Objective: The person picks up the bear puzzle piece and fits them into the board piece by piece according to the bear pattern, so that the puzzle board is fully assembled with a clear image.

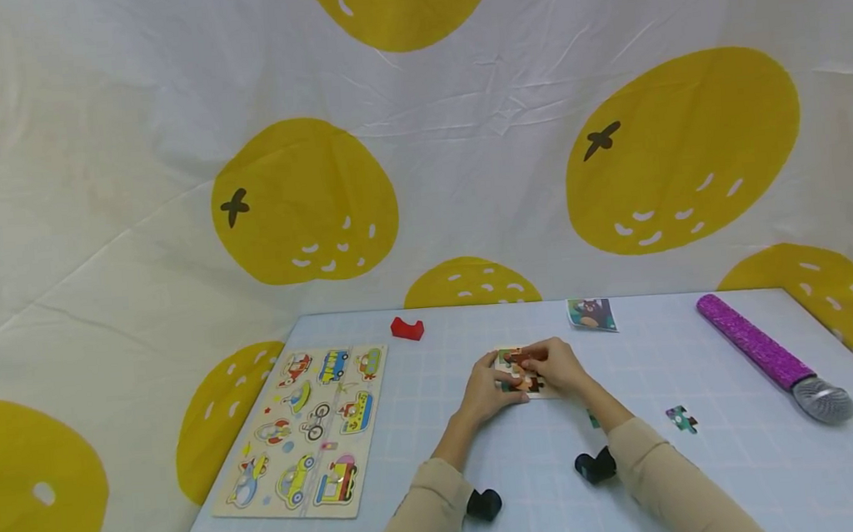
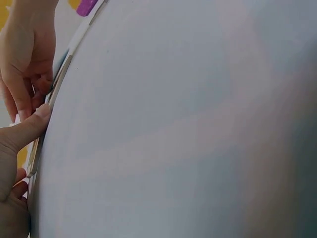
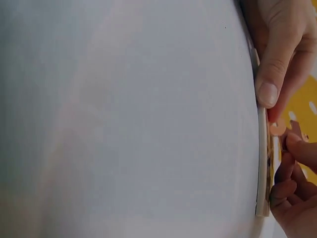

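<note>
one left hand [image 1: 485, 388] grips a small jigsaw tray [image 3: 263, 168] at its left; the right hand [image 1: 559, 364] pinches a brown piece [image 3: 296, 127] above.

No legible text, labels, numbers or signs.

On a table [image 1: 532, 458], a jigsaw tray [image 1: 542, 393] lies between a person's left hand [image 1: 485, 391] and right hand [image 1: 557, 364], a peg board [image 1: 358, 442] well to its left. Toward the table's far edge, behind the tray, a block [image 1: 407, 329] sits to the left and a picture card [image 1: 592, 316] to the right, with a cloth [image 1: 465, 188] hanging beyond. A microphone [image 1: 770, 352] lies at far right. One loose puzzle piece [image 1: 682, 420] rests between the microphone and the right forearm [image 1: 604, 402]; another, partly hidden, lies beside that forearm
</note>
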`<state>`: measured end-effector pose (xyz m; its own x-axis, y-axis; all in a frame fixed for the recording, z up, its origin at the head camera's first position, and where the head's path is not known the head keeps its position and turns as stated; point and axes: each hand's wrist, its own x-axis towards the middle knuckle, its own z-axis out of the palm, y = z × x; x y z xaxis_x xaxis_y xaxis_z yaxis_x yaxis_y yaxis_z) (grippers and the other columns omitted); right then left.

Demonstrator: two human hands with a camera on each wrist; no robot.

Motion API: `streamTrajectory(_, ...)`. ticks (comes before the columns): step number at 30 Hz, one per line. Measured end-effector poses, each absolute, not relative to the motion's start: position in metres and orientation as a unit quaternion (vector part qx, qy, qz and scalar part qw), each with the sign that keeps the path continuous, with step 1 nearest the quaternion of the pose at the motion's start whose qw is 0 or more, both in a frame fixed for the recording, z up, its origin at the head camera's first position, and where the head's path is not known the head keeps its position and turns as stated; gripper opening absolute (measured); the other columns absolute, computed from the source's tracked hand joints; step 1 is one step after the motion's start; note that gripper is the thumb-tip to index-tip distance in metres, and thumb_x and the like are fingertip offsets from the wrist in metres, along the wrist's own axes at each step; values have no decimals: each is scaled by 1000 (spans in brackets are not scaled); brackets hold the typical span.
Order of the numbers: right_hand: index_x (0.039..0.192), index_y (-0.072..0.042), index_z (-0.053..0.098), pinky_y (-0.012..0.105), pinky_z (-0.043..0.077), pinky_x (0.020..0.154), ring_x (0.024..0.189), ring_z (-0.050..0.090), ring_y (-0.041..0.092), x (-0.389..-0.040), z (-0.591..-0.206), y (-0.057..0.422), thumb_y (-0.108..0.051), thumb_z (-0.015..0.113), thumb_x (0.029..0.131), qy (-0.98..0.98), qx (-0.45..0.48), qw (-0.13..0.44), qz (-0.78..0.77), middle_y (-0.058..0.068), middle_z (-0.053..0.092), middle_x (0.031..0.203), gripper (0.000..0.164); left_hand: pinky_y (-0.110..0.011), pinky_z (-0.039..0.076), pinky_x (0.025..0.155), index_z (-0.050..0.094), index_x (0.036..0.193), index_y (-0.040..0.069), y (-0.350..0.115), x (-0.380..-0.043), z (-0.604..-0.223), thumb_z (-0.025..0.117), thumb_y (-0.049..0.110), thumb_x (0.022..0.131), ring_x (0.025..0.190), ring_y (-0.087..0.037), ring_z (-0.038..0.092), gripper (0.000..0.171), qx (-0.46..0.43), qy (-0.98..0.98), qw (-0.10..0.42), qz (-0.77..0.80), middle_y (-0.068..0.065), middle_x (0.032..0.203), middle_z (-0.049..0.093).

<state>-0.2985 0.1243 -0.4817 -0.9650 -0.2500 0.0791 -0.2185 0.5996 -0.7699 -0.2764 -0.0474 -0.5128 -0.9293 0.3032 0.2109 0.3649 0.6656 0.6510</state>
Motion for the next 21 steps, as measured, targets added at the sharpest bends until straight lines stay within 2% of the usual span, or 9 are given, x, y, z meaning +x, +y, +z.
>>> streamTrajectory(5, 125, 4, 57, 29, 45, 64, 76, 55, 21, -298, -482, 124, 2, 59, 88, 890, -150, 18, -431, 24, 65, 103, 36, -44, 34, 106, 78, 89, 10, -47, -276, -513, 83, 34, 69, 130, -35, 40, 31, -187, -915, 50, -355, -20, 139, 45)
streamTrajectory(9, 125, 3, 58, 24, 43, 60, 74, 54, 17, -298, -482, 122, 4, 59, 88, 887, -150, 22, -436, 23, 66, 102, 37, -45, 35, 105, 77, 88, 9, -48, -276, -513, 83, 33, 69, 129, -35, 41, 31, -194, -914, 57, -353, -21, 138, 46)
streamTrajectory(13, 126, 4, 56, 20, 36, 51, 59, 44, 12, -299, -481, 121, 2, 61, 86, 902, -162, 9, -400, 16, 63, 77, 40, -46, 35, 105, 77, 88, 8, -48, -275, -512, 83, 31, 69, 129, -36, 41, 30, -194, -912, 53, -359, -21, 138, 46)
streamTrajectory(15, 127, 5, 55, 21, 33, 48, 54, 39, 13, -300, -480, 119, 2, 62, 86, 908, -168, 5, -384, 13, 59, 69, 42, -45, 34, 106, 77, 88, 8, -48, -275, -511, 84, 31, 69, 129, -36, 41, 30, -192, -911, 51, -362, -21, 138, 46)
streamTrajectory(17, 126, 7, 55, 22, 35, 50, 56, 41, 14, -300, -480, 118, 2, 62, 86, 912, -169, 3, -373, 14, 62, 74, 41, -45, 34, 106, 77, 88, 9, -48, -275, -510, 83, 31, 69, 129, -35, 41, 30, -190, -911, 49, -363, -21, 138, 46)
streamTrajectory(21, 122, 8, 57, 26, 42, 61, 70, 49, 18, -301, -480, 118, 1, 62, 86, 918, -161, 12, -362, 19, 66, 98, 37, -46, 34, 106, 77, 88, 8, -48, -274, -510, 84, 31, 69, 129, -36, 40, 30, -193, -909, 48, -367, -21, 138, 46)
